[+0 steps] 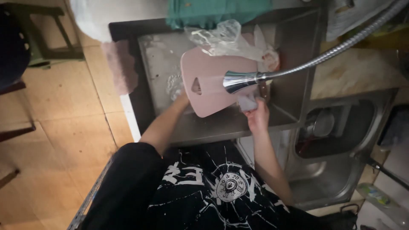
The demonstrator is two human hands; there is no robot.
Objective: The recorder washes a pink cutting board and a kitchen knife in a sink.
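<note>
— Two hands are on one thing: the pink cutting board [213,87] sits tilted in the dark sink basin [294,51], right under the chrome spray head [239,81].

— Where are the hands relative to it?

— The left hand [183,99] is at about 8 o'clock from the board's middle, mostly hidden behind its edge near the handle hole, apparently gripping that end — how its fingers sit I cannot tell. The right hand [257,116] is at about 4 o'clock, closed around a small pale pad or cloth [248,102] pressed against the board's lower right corner.

— Which hand is nearer?

— Both touch it; the right shows more clearly.

— And the long axis?

— It runs from roughly 8 o'clock to 2 o'clock, with the handle-hole end toward 8, at the left hand, and the far end pointing at 2 toward the crumpled clear plastic bag [221,36].

— Anything else around?

— A flexible metal hose [341,47] arcs in from 2 o'clock to the spray head, and a second steel sink [336,170] with dishes lies at 4 o'clock.
</note>
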